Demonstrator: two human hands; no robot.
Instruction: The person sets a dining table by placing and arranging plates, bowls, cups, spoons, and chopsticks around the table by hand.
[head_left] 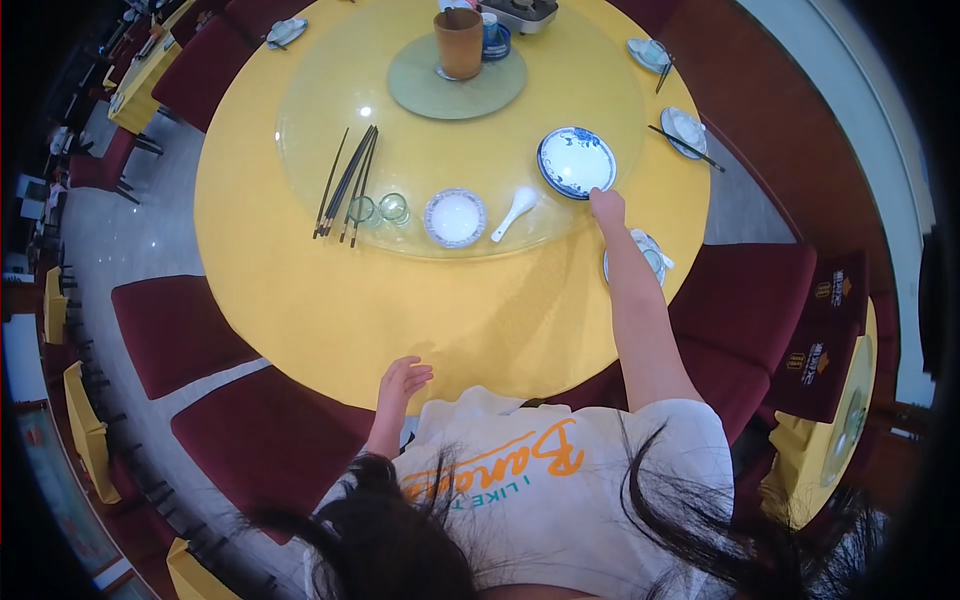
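Note:
My right hand [607,207] reaches across the round table with its fingers closed on the near rim of a blue-and-white plate [576,162]. The plate's edge looks thick, and I cannot tell whether several are stacked. Left of it, a white spoon [515,214] and a small patterned bowl [455,218] lie on the glass turntable [420,160]. My left hand [405,378] is held over the table's near edge, open and holding nothing, its fingers loosely bent.
Several dark chopsticks [348,185] and two small glasses [378,208] are on the turntable's left. A brown cup [459,45] stands at its centre. Place settings [684,132] line the yellow table's [300,300] edge. Dark red chairs [180,330] surround it.

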